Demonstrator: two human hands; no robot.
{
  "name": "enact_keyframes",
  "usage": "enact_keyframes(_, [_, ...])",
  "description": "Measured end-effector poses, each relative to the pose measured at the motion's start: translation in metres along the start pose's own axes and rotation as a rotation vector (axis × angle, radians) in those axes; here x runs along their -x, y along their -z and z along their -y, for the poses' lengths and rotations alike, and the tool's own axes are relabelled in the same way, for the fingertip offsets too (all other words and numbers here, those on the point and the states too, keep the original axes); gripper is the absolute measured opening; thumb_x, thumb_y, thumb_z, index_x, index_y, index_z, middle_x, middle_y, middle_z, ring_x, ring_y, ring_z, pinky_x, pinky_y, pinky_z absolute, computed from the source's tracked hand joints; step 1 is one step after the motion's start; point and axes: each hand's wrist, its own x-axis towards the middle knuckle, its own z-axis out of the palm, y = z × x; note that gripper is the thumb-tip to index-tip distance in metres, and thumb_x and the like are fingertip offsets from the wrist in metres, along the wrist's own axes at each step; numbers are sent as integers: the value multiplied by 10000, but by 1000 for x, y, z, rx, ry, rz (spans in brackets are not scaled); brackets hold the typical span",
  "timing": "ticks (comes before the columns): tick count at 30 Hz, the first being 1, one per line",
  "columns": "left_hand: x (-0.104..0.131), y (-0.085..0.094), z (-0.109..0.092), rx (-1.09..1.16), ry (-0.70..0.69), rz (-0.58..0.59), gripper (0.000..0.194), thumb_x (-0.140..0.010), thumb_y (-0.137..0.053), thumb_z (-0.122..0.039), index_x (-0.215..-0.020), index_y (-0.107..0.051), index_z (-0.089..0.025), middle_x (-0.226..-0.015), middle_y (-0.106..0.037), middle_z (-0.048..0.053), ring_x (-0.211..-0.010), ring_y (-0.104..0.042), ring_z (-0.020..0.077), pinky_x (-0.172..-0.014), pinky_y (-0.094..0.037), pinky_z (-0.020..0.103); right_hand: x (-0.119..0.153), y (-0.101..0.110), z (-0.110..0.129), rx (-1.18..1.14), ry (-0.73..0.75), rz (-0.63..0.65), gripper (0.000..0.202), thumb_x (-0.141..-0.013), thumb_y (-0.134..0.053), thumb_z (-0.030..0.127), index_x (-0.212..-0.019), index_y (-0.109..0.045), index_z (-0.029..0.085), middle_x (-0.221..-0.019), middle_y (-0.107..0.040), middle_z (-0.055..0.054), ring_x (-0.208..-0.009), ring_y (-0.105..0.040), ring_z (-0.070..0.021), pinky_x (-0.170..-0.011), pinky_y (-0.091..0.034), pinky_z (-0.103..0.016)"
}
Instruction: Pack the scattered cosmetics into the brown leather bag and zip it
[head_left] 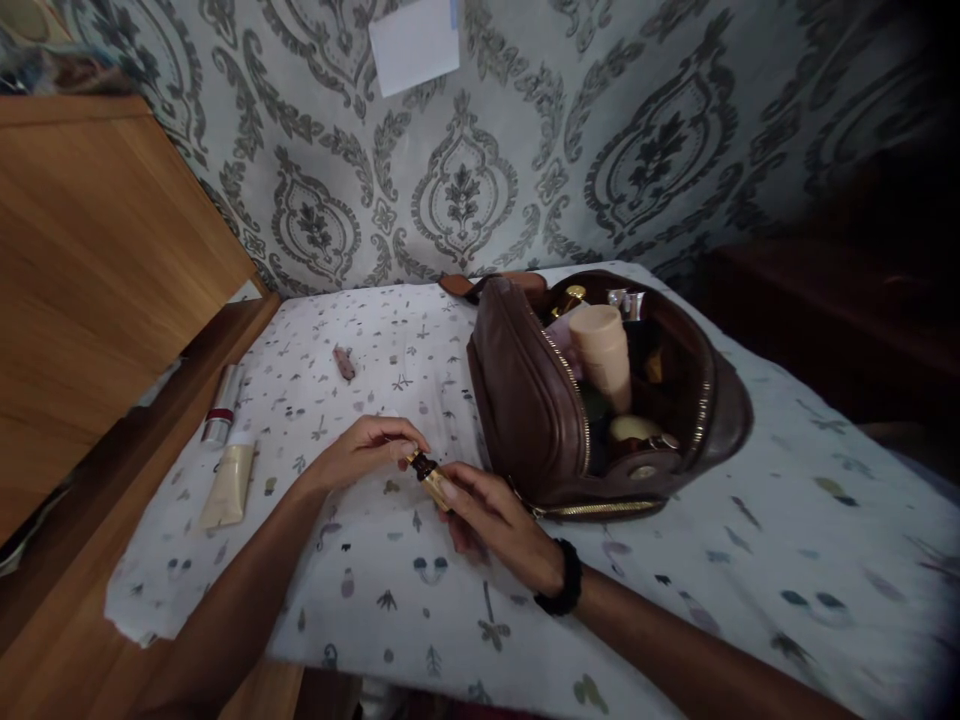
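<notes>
A small dark bottle with a gold label (430,480) is between my two hands, tilted, above the patterned white cloth. My right hand (499,520), with a black band at the wrist, is wrapped round its lower part. The fingers of my left hand (375,448) pinch the gold piece at its upper end; whether this piece is joined to the bottle is too small to tell. Just right of my hands stands an open brown bag (525,400), holding a beige container (602,355) and several other items.
At the left edge of the cloth (360,600) lie a silver tube with a red band (222,405) and a cream-coloured tube (229,487). A small pinkish item (344,363) lies farther back. A wooden panel (112,290) rises at the left, with a patterned wall behind.
</notes>
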Motion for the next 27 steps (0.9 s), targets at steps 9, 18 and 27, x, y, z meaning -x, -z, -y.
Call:
enact_keyframes(9, [3, 3, -3, 59, -12, 36, 295, -824, -729, -376, -1018, -684, -159, -994, -652, 74, -888, -611, 170, -784, -476, 258, -1, -1, -1, -53, -32, -19, 646, -803, -524, 766, -1000, -578, 153, -705, -524, 40, -457, -494, -49, -392, -347, -176])
enact_keyframes(18, [1, -4, 1, -152, 51, 4, 411, -906, -538, -559, -826, -605, -161, -639, -478, -30, -575, -428, 105, -541, -346, 211, 1, -2, 2, -111, -32, -17, 665, -734, -547, 816, -918, -542, 176, -686, -536, 53, -440, -481, -40, -397, -348, -168])
enact_keyframes(27, [3, 6, 22, -42, 44, 14, 466, -775, -707, -538, -1118, -627, -232, -870, -628, 34, -759, -575, 184, -659, -449, 259, -2, -2, -8, -133, -57, -22, 742, -681, -540, 858, -956, -560, 169, -654, -531, 62, -429, -479, -41, -382, -338, -164])
